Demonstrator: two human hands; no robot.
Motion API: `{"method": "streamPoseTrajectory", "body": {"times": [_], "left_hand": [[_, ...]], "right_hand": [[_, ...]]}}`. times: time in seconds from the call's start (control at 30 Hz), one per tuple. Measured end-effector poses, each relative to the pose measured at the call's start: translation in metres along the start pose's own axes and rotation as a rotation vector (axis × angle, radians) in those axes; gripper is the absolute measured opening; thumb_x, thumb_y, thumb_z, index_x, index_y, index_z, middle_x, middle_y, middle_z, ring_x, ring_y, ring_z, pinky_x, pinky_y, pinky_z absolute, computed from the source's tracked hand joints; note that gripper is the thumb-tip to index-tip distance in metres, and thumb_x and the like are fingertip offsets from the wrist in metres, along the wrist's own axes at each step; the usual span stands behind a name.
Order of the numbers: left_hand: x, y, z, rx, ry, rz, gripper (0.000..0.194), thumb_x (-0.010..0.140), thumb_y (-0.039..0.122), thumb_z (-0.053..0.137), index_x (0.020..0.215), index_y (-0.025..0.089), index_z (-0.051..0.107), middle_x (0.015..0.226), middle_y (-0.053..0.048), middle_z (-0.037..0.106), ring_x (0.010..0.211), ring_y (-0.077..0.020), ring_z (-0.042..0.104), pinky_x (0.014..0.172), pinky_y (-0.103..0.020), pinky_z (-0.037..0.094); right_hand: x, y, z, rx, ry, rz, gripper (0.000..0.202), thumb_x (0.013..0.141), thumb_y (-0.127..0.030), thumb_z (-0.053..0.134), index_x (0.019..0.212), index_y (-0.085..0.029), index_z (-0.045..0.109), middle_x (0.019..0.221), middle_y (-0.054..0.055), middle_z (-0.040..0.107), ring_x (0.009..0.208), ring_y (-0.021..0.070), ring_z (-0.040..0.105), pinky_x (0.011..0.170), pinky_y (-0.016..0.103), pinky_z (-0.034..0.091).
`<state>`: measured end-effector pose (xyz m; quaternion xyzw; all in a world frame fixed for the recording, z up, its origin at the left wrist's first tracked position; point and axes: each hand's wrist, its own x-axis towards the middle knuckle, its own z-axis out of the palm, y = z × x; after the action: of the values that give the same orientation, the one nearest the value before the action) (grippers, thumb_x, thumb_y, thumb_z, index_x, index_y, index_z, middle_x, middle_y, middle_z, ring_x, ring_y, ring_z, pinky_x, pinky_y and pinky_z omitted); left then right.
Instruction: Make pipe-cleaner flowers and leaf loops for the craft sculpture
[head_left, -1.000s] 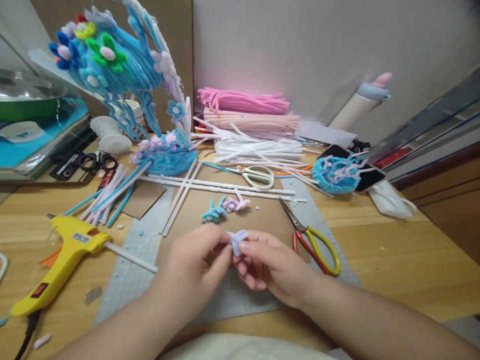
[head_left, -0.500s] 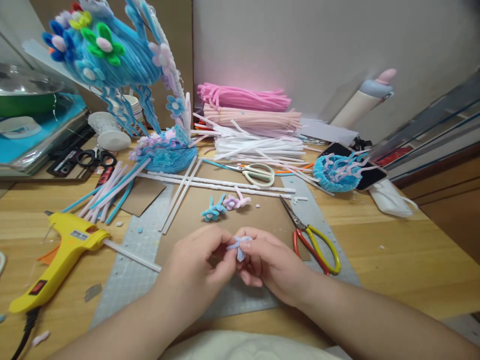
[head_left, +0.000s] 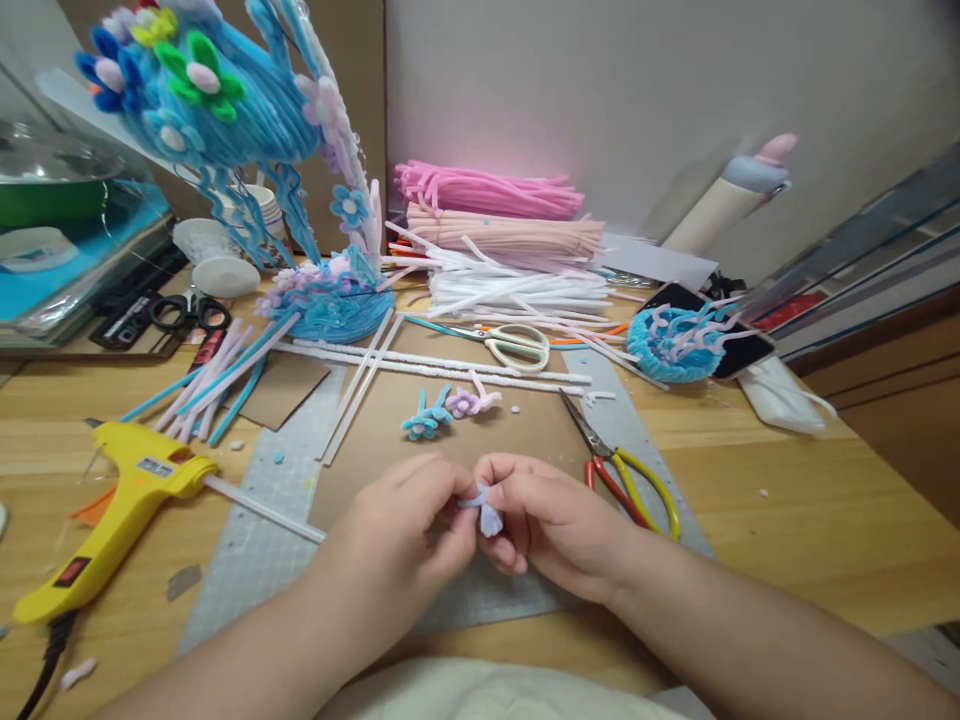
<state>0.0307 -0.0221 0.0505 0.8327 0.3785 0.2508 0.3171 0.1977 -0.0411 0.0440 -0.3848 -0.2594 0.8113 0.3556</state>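
Between my two hands is a small pale lavender pipe-cleaner piece point(head_left: 490, 519), its looped ends partly hidden by fingers. My left hand point(head_left: 416, 530) pinches one side of it between thumb and forefinger. From the other side, my right hand point(head_left: 544, 515) grips it the same way, with the lower fingers curled. Just beyond lie a blue pipe-cleaner flower point(head_left: 424, 424) and a lilac pipe-cleaner flower point(head_left: 463, 403), both on a brown cardboard sheet point(head_left: 375, 440). Red-and-yellow-handled scissors point(head_left: 622, 475) rest to the right of my right hand.
On the left lies a yellow glue gun point(head_left: 120, 510) with its stick pointing toward my left wrist. Cream-handled scissors point(head_left: 517, 346) and bundled white pipe cleaners point(head_left: 517, 290) sit at the back. A tall blue decorated piece point(head_left: 330, 310) stands back left; a blue woven piece point(head_left: 667, 345) lies right.
The lavender piece has turned and shifted slightly down and right, so more of its looped end shows. Both hands keep their pinch, and my left hand has moved a little to the right.
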Motion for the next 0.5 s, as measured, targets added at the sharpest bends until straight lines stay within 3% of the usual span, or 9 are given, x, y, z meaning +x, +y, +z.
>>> {"method": "streamPoseTrajectory", "body": {"times": [0.27,0.5], "left_hand": [[0.001,-0.001,-0.003,0.082,-0.036,0.003,0.009,0.078,0.012,0.051,0.075,0.019,0.054,0.072,0.001,0.057,0.067,-0.0128,0.054,0.058,-0.023,0.039],[0.002,-0.001,-0.014,0.280,-0.075,0.241,0.015,0.088,0.017,0.044,0.082,0.017,0.058,0.077,-0.003,0.061,0.072,-0.0162,0.055,0.064,-0.028,0.041]], "right_hand": [[-0.001,-0.003,0.001,0.009,-0.031,0.059,0.012,0.072,-0.022,0.059,0.071,-0.016,0.049,0.056,-0.006,0.048,0.039,0.0039,0.040,0.039,0.016,0.030],[-0.002,-0.008,0.000,0.028,-0.096,0.141,0.014,0.074,-0.023,0.057,0.072,-0.016,0.047,0.059,-0.006,0.045,0.040,0.0021,0.036,0.040,0.016,0.024]]}}
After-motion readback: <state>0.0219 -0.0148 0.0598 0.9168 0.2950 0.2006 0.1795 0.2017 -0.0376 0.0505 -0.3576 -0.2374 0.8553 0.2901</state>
